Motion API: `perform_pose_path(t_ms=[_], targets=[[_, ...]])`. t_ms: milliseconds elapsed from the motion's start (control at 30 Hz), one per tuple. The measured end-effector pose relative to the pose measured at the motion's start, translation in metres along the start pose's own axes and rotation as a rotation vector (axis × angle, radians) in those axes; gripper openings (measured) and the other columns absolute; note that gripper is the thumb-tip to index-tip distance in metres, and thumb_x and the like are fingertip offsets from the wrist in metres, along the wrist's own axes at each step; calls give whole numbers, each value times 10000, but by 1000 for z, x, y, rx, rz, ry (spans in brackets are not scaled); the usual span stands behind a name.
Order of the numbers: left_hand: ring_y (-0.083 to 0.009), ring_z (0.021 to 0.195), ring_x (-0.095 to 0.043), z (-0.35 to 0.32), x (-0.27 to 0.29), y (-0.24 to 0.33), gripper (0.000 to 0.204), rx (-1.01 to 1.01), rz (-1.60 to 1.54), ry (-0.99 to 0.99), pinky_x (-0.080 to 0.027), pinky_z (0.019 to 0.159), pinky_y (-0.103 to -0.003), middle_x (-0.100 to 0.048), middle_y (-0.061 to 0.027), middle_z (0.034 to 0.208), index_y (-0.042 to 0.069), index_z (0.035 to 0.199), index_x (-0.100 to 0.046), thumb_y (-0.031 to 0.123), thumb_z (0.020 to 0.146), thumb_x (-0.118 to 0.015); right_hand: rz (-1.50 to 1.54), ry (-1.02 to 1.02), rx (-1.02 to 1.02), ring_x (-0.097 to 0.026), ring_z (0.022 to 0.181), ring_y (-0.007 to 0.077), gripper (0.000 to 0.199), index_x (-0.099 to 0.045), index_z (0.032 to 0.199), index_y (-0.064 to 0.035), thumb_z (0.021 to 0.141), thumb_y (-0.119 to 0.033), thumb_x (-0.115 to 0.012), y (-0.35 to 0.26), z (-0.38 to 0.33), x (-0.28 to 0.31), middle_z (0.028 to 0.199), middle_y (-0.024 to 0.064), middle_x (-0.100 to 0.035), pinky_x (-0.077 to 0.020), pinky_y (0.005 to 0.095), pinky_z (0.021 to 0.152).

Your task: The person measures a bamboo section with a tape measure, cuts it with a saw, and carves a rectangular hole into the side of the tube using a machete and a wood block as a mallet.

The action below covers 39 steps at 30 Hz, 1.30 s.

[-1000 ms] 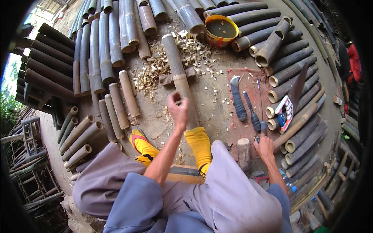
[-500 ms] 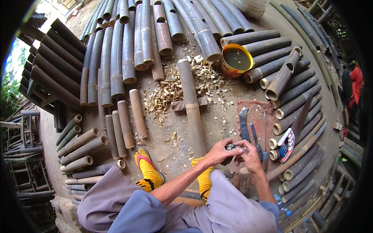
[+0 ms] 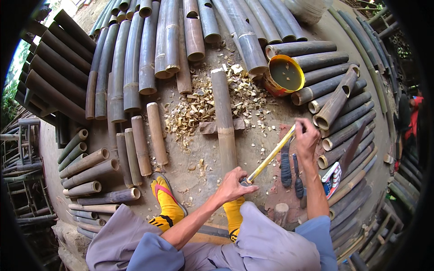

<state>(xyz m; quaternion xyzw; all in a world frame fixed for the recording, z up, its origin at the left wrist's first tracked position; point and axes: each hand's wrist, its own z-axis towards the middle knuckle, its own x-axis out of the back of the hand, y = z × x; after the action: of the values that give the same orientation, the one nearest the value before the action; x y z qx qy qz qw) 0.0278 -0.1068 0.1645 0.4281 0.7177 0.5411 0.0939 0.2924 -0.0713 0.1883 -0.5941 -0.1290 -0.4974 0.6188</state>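
Note:
A tape measure (image 3: 272, 157) is pulled out between my two hands, its yellow blade slanting up to the right. My left hand (image 3: 232, 184) is closed around the small dark case, just above my right-side yellow sock. Farther off, my right hand (image 3: 308, 138) pinches the free end of the blade. Left of the blade, a long bamboo pole (image 3: 222, 104) lies lengthwise, propped across a short wooden block (image 3: 209, 127). Below my right hand, a dark-handled blade tool (image 3: 285, 169) and a slim chisel-like tool (image 3: 298, 183) rest on a reddish cloth (image 3: 276, 192).
Pale wood chips (image 3: 199, 106) are heaped around the pole. A yellow bucket of murky liquid (image 3: 287, 74) stands at the far right, near stacked bamboo tubes (image 3: 343, 131). A handsaw with a white-and-red handle (image 3: 332, 178) leans there. Short bamboo pieces (image 3: 141, 144) lie left.
My hands were together around the tape measure. Now my right hand has moved away, far and right, drawing out the yellow blade, while my left hand has shifted left with the case.

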Motion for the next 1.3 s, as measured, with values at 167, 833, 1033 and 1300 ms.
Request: perform_pose_path(t_ms=[167, 833, 1033, 1300], targets=[[-202, 614, -630, 15, 5, -17, 373, 133, -251, 151, -506, 612, -319, -672, -113, 715, -26, 893, -703, 259, 883, -464, 341, -122, -230, -575, 647, 126, 255, -638, 1074, -5, 909, -193, -592, 8, 24, -15, 757, 69, -633, -480, 280, 587], [-170, 539, -591, 98, 46, -35, 415, 321, -1356, 241, -492, 483, -277, -598, -69, 697, -16, 1099, -583, 355, 956, -460, -375, -370, -171, -467, 1078, 411, 677, -414, 1351, -41, 725, 1, -669, 61, -128, -46, 1154, 222, -476, -404, 466, 916], [-167, 519, -602, 42, -1, -45, 417, 404, -1305, 242, -507, 480, -278, -612, -65, 689, -4, 1050, -598, 384, 959, -474, -265, -345, -310, -526, 1008, 410, 773, -312, 1418, -25, 729, -25, -662, 77, -131, -44, 1125, 263, -509, -440, 445, 877], [-152, 561, -630, -25, -45, -58, 481, 695, -1042, 202, -521, 518, -263, -663, -108, 738, -40, 949, -639, 399, 969, -443, 341, -559, -666, -542, 595, 143, 416, -575, 1167, 47, 797, -137, -532, 13, -120, 4, 664, 41, -538, -504, 321, 589]])
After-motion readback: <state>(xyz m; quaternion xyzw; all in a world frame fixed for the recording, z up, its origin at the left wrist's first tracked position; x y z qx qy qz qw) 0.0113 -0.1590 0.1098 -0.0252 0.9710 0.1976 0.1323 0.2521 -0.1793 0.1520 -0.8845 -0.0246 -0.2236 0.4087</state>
